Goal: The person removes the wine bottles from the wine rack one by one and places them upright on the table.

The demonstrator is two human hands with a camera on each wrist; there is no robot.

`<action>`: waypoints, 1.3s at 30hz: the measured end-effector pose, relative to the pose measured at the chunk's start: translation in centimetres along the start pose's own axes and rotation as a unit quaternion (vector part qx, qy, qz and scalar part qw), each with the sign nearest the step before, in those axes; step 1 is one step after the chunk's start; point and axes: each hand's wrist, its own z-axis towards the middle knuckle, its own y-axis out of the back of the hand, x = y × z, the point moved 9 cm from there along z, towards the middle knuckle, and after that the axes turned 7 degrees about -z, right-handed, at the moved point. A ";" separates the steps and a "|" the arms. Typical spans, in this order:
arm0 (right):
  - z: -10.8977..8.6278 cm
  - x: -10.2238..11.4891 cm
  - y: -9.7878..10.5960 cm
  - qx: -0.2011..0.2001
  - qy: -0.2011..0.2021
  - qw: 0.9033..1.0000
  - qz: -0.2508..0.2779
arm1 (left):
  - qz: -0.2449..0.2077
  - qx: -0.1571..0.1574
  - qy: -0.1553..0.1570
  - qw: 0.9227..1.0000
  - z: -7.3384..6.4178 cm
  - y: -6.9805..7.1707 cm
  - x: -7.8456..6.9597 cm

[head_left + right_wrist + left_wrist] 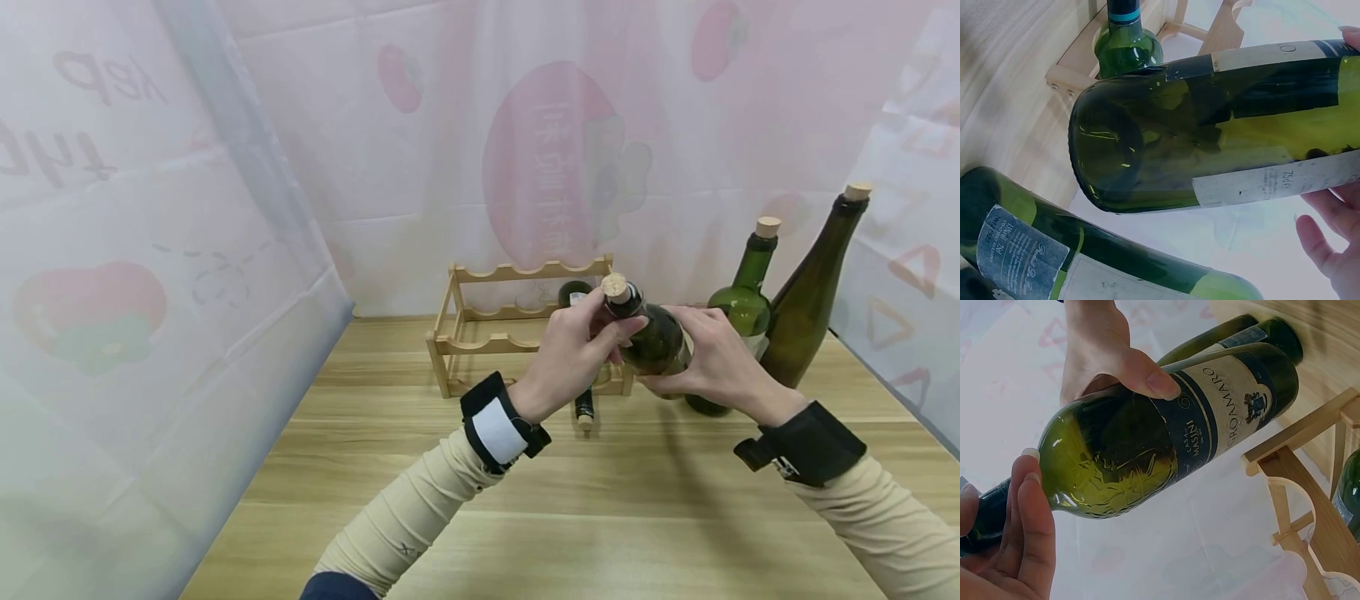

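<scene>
A corked dark green wine bottle (654,342) is tilted between both hands, its cork pointing up toward the head camera. My left hand (573,350) grips its neck just below the cork. My right hand (712,354) holds the body around the label, which reads Negroamaro in part in the left wrist view. Below and left of the bottle is a wooden wine rack (495,343), partly hidden by the left forearm. Another corked bottle (584,408) lies in the rack's right end, its neck sticking out at the front.
Right of the hands stand a green bottle (750,292) and a taller olive-green bottle (810,308), both corked and close behind the right hand. The wood-grain table (390,467) is bordered by printed white curtains (300,108) at the back and sides.
</scene>
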 end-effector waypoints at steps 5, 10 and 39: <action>-0.2 0.0 0.1 -0.002 0.003 1.000 0.001 | -0.002 -0.001 -0.003 1.000 0.1 -0.1 0.0; -0.3 0.0 0.3 -0.003 0.007 1.000 0.003 | -0.007 0.002 0.002 1.000 0.1 -0.2 0.1; -1.6 -0.3 0.5 0.008 -0.004 1.000 -0.003 | -0.026 0.018 0.017 0.999 -0.2 -1.6 0.9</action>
